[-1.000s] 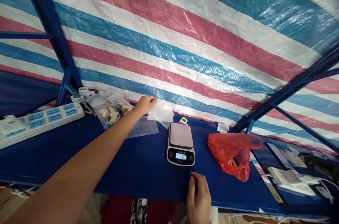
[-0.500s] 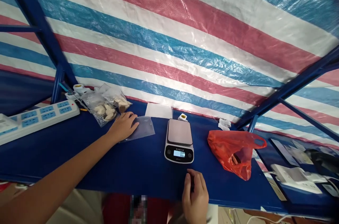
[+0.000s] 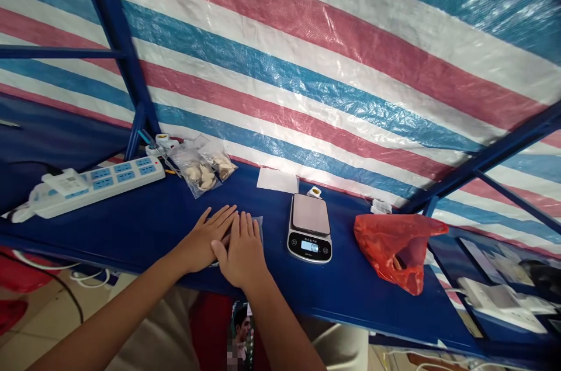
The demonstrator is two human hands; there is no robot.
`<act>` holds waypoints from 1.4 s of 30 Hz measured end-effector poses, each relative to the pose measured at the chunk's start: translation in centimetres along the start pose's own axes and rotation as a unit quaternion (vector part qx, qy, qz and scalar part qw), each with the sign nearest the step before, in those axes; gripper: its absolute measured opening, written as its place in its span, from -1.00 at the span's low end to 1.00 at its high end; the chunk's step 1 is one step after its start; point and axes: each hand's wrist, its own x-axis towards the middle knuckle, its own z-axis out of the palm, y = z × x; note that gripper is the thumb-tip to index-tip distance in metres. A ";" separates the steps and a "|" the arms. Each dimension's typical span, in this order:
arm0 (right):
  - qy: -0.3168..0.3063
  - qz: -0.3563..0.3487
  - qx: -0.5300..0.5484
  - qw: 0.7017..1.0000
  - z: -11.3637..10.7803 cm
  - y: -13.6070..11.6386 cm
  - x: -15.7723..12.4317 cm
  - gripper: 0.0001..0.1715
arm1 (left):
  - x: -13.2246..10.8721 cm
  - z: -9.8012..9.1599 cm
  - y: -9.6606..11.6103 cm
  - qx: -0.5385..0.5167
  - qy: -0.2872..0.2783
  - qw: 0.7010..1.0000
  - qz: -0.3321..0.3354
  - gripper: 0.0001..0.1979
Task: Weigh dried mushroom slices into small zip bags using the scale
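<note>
Both my hands lie flat, side by side, over a clear plastic bag (image 3: 260,226) on the blue table. My left hand (image 3: 205,242) has its fingers stretched out, and my right hand (image 3: 242,251) rests against it with fingers extended and thumb out. Most of the bag is hidden under them. To the right of my hands stands a digital kitchen scale (image 3: 310,216) with its display lit, reading 0.0. Behind my left hand are clear bags of pale, dried-looking pieces (image 3: 200,176).
A white power strip (image 3: 109,181) lies at the left. White paper (image 3: 277,180) and a small white roll-like object (image 3: 314,191) sit behind the scale. A red plastic bag (image 3: 394,242) is at the right. Striped sheeting (image 3: 280,79) hangs behind the blue frame. A phone (image 3: 241,330) is below the table edge.
My right hand has moved left from in front of the scale onto the plastic bag. My left hand and the bag have come nearer the table's front edge. The view has shifted left.
</note>
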 end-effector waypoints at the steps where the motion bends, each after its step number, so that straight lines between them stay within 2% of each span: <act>1: -0.009 0.017 -0.005 1.000 0.5 0.5 0.6 -0.05 | -0.1 0.1 -0.2 0.000 0.004 1.000 -0.006 -0.36; 5: 0.010 0.059 -0.033 0.998 0.6 2.6 0.2 -0.05 | -0.3 0.7 -0.7 0.003 0.041 0.999 -0.026 -0.31; 9: 0.009 0.084 -0.032 0.996 -0.4 2.8 -1.7 -0.09 | -1.2 0.5 -1.1 -0.006 0.084 0.994 -0.063 -0.26; 12: 0.053 0.073 0.016 0.996 -0.9 2.8 -4.9 -0.19 | -2.7 -1.1 -1.2 -0.029 0.171 0.971 -0.165 -0.19; 14: 0.122 0.070 0.048 0.989 -1.4 3.7 -8.0 -0.34 | -3.6 -2.4 -0.9 -0.049 0.184 0.947 -0.257 -0.11; 16: 0.208 0.086 0.069 0.972 -2.7 5.4 -11.3 -0.52 | -4.0 -3.3 -0.6 -0.089 0.126 0.935 -0.319 -0.07; 18: 0.296 0.139 0.078 0.942 -4.5 8.1 -14.0 -0.58 | -3.9 -3.7 -0.3 -0.136 0.079 0.932 -0.328 -0.13; 19: 0.323 0.180 0.084 0.925 -5.5 9.6 -15.0 -0.57 | -3.6 -3.7 -0.2 -0.156 0.078 0.932 -0.318 -0.19; 23: 0.372 0.330 0.116 0.860 -8.6 15.1 -16.8 -0.37 | -2.5 -4.0 -0.3 -0.217 0.143 0.920 -0.294 -0.36; 25: 0.380 0.363 0.141 0.839 -9.0 16.7 -16.9 -0.32 | -1.8 -4.6 -0.4 -0.248 0.169 0.908 -0.291 -0.37; 27: 0.379 0.376 0.144 0.833 -8.7 17.4 -16.8 -0.32 | -0.9 -5.1 -0.6 -0.275 0.192 0.901 -0.274 -0.38; 30: 0.365 0.383 0.109 0.842 -8.2 17.4 -16.7 -0.38 | 2.2 -5.6 -0.7 -0.308 0.243 0.890 -0.231 -0.41; 34: 0.350 0.391 0.091 0.846 -8.3 17.0 -16.5 -0.41 | 9.8 -5.9 -0.6 -0.316 0.290 0.882 -0.194 -0.49; 37: 0.344 0.399 0.094 0.845 -8.6 16.9 -16.3 -0.41 | 16.5 -6.1 -0.2 -0.289 0.292 0.889 -0.203 -0.64; 39: 0.344 0.397 0.098 0.845 -8.7 16.9 -16.2 -0.40 | 20.1 -6.1 0.3 -0.268 0.274 0.898 -0.217 -0.74; 42: 0.344 0.397 0.100 0.845 -8.7 16.9 -16.1 -0.38 | 23.5 -5.8 1.0 -0.234 0.236 0.917 -0.221 -0.83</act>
